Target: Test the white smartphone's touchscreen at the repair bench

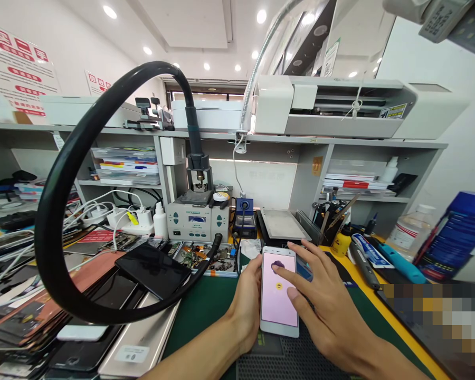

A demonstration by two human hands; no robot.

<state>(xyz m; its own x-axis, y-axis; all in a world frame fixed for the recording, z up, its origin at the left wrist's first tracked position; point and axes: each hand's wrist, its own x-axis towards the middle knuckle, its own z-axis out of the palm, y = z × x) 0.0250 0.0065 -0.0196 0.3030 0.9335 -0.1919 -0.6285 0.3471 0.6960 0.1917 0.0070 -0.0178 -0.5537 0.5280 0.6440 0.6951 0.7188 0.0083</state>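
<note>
Steadying the white rectangular phone with a lit pink screen (279, 311) in our left hand (241, 311), we clasp its left edge, the other fingers hidden behind it. Our right hand (326, 295) spreads its fingers apart over the screen, index fingertip at a dark purple shape (277, 263); we cannot tell whether it touches. A black perforated mat (277, 361) lies below, between our hands. We judge this a screen-tapping step, calling next for a light, accurate fingertip.
</note>
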